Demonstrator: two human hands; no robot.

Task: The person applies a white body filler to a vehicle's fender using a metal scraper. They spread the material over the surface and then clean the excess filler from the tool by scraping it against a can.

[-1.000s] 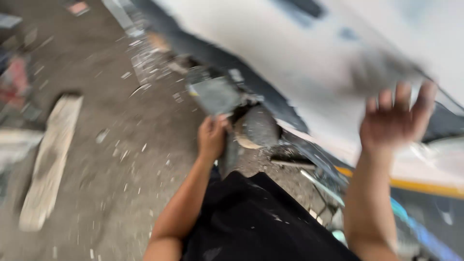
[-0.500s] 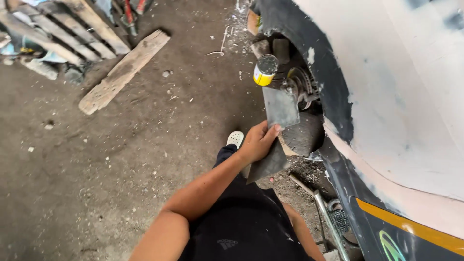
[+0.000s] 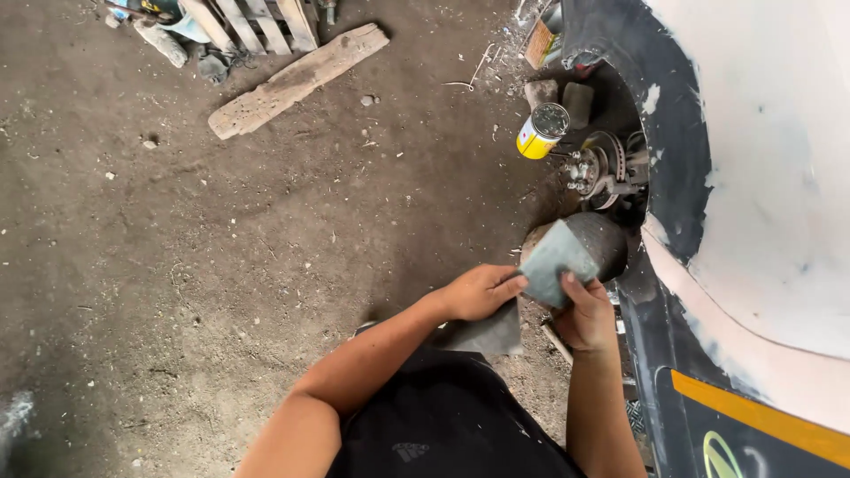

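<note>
Both my hands hold a grey sheet of sandpaper (image 3: pixel 553 258) in front of me. My left hand (image 3: pixel 482 292) pinches its left edge and a darker fold hangs below it. My right hand (image 3: pixel 586 317) grips the sheet's lower right corner with the thumb on top. Just behind the sheet sits a round dark bowl-shaped object (image 3: pixel 595 241) on the ground. To my right rises a vehicle's body panel (image 3: pixel 761 204), sanded pale with dark patches, with a black lower part and an orange stripe.
A bare wheel hub (image 3: pixel 595 170) shows inside the wheel arch. A yellow can (image 3: pixel 542 131) stands beside it on the dirt floor. A weathered wooden plank (image 3: pixel 297 80) and a pallet (image 3: pixel 257 19) lie at the far end.
My right hand came down from the body panel and took hold of the sandpaper sheet. The left hand kept its hold and lifted the sheet away from the wheel arch.
</note>
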